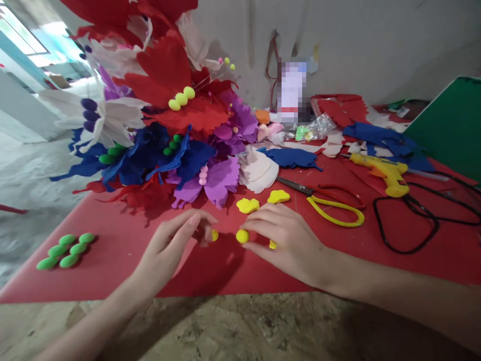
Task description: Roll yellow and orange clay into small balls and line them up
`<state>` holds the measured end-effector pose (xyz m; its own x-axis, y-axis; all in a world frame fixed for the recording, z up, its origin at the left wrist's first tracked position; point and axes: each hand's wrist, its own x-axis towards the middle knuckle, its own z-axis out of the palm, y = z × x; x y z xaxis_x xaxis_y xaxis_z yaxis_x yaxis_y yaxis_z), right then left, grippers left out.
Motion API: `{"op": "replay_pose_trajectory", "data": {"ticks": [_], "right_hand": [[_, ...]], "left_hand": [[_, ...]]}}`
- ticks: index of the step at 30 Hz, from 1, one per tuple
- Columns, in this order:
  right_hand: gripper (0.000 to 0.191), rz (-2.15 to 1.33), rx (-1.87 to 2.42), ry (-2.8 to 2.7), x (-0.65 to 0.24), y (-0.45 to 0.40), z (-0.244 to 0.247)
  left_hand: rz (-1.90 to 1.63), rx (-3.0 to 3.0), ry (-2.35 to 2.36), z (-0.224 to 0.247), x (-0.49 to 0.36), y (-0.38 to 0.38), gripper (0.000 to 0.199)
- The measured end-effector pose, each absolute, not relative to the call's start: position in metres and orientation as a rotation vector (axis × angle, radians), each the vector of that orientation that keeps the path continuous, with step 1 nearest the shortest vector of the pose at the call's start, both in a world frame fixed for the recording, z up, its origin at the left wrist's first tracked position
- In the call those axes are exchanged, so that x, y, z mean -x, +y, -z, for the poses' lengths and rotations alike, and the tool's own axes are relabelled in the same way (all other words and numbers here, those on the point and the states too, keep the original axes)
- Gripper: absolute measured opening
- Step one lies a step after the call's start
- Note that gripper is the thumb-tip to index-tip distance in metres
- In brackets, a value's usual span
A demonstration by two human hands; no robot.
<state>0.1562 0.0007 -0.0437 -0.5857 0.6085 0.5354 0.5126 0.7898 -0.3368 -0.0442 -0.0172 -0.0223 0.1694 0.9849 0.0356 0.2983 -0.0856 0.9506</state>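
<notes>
My right hand (281, 230) pinches a small yellow foam ball (242, 236) between thumb and fingertips, just above the red tabletop. Facing it, my left hand (180, 233) has curled, slightly blurred fingers on a second yellow ball (215, 235), which they partly hide. A narrow gap separates the two balls. Beyond my right fingers lie two flat yellow scalloped pieces, one nearer (248, 205) and one farther (278, 196). Another bit of yellow (272, 244) shows under my right palm, mostly covered.
Two rows of green ovals (68, 249) lie at left. Large fabric butterflies (169, 90) crowd the back left. Scissors (319, 198) and a yellow glue gun (387, 173) with a looping black cord rest at right. A green board (449, 128) leans at far right.
</notes>
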Motion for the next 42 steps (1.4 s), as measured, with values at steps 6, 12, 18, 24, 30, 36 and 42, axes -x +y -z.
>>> {"op": "replay_pose_trajectory", "data": {"ticks": [6,12,18,24,30,36,42], "right_hand": [[0.008,-0.412,0.995,-2.443,-0.132,0.016,0.058],[0.006,-0.468,1.059,-2.495,-0.123,0.017,0.057],[0.009,-0.483,1.075,-2.527,-0.122,0.017,0.057],[0.01,-0.456,1.074,-2.551,-0.116,0.015,0.055],[0.019,-0.337,1.107,-2.461,-0.139,0.017,0.035],[0.008,-0.234,1.162,-2.533,-0.193,0.012,0.026],[0.018,-0.126,1.133,-2.617,-0.201,-0.012,0.053]], "left_hand": [[-0.432,-2.254,1.452,0.029,0.06,-0.007,0.025],[-0.262,-2.366,1.422,0.048,0.064,-0.007,0.02],[-0.37,-2.401,1.349,0.056,0.067,-0.003,0.014],[-0.399,-2.381,1.329,0.055,0.066,-0.002,0.013],[-0.317,-2.325,1.37,0.041,0.067,-0.004,0.032],[-0.506,-2.345,1.533,0.03,0.063,-0.007,0.025],[-0.746,-2.439,1.408,0.025,0.045,-0.016,0.021]]}}
